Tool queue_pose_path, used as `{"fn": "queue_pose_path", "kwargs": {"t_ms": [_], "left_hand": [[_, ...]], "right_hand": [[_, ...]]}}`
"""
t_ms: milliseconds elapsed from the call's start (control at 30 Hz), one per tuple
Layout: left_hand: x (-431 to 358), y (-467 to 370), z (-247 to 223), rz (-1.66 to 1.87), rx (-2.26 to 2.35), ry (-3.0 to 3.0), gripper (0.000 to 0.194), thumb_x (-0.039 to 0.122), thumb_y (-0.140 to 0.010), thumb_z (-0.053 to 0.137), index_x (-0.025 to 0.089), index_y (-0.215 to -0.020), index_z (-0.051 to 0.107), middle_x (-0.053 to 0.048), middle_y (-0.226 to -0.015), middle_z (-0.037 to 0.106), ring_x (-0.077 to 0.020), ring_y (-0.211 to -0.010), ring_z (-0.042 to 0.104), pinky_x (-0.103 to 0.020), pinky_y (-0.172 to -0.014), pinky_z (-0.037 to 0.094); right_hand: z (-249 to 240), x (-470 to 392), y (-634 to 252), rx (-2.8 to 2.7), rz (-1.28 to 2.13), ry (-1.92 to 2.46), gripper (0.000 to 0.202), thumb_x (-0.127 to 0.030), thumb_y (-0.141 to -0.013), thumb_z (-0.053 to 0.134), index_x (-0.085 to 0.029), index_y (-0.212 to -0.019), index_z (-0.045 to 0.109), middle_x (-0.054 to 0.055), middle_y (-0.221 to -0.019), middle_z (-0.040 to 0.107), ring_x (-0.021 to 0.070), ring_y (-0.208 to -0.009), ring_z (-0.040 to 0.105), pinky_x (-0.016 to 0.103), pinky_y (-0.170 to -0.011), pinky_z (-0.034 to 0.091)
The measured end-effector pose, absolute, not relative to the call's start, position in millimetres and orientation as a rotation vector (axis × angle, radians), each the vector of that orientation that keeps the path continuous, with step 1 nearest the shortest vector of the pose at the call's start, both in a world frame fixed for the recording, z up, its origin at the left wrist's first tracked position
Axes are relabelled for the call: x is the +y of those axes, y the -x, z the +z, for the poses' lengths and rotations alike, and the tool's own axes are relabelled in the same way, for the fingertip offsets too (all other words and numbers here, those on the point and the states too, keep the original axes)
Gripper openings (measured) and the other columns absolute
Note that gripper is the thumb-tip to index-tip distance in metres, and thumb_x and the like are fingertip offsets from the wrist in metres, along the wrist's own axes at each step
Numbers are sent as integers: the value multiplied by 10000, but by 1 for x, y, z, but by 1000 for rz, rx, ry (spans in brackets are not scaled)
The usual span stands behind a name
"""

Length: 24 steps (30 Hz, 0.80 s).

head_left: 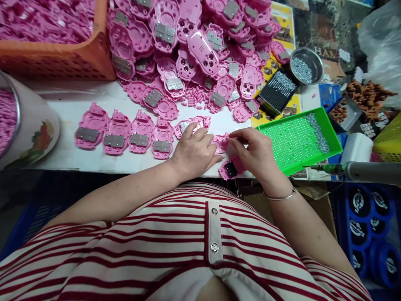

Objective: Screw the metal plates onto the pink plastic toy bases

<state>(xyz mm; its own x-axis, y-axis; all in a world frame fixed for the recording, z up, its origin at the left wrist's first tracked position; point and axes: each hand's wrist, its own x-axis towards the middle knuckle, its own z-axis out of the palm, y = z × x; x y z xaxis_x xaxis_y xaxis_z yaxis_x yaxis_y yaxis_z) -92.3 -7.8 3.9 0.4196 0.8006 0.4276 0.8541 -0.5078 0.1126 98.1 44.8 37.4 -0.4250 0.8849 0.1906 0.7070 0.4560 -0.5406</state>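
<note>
Near the table's front edge, my left hand (194, 152) rests over a pink plastic casing (218, 143), its fingers bent; part of the casing is hidden under it. At that casing's upper right end is my right hand (255, 150), with thumb and index finger pinched together; what they hold is too small to make out. Another pink casing (203, 121) lies just beyond my left fingers. Below my right hand sits a pink casing with a black square part (231, 169). Four pink casings with grey metal plates stand in a row to the left, the nearest one (162, 140) beside my left wrist.
Pink casings (203, 52) are heaped at the back. An orange basket (62, 52) and a round container (37, 121) stand left. On the right are a green tray (282, 144) of screws, a black screw box (272, 100), a metal bowl (319, 69) and a powered screwdriver (360, 170).
</note>
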Motion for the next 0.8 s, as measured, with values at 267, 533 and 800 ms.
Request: {"fn": "queue_pose_path", "kwargs": {"t_ms": [267,533,800], "left_hand": [[-5,96,17,-1020,-1462,2373,310,407,-966,589,180,-1142,703,-68,-1111,745,-249,-966,602,-426,-899,415],[-5,99,15,-1066,-1420,2393,206,326,-987,562,228,-1043,734,-9,-1004,772,-213,-923,602,-442,-964,364],[-10,100,11,-707,-1487,2634,316,406,-929,630,150,-1083,732,-127,-1194,704,-311,-1087,579,-475,-950,428]], "right_hand": [[62,32,-95,-2209,708,1239,148,-317,-854,688,-178,-860,740,35,-810,741,115,-677,616,275,-670,481],[49,12,-100,-2178,765,1162,153,-299,-889,646,-213,-970,743,49,-935,763,137,-824,694,274,-732,545],[26,29,-103,-2441,247,1221,244,-283,-946,530,-181,-1011,742,119,-1061,738,192,-954,683,343,-808,566]]}}
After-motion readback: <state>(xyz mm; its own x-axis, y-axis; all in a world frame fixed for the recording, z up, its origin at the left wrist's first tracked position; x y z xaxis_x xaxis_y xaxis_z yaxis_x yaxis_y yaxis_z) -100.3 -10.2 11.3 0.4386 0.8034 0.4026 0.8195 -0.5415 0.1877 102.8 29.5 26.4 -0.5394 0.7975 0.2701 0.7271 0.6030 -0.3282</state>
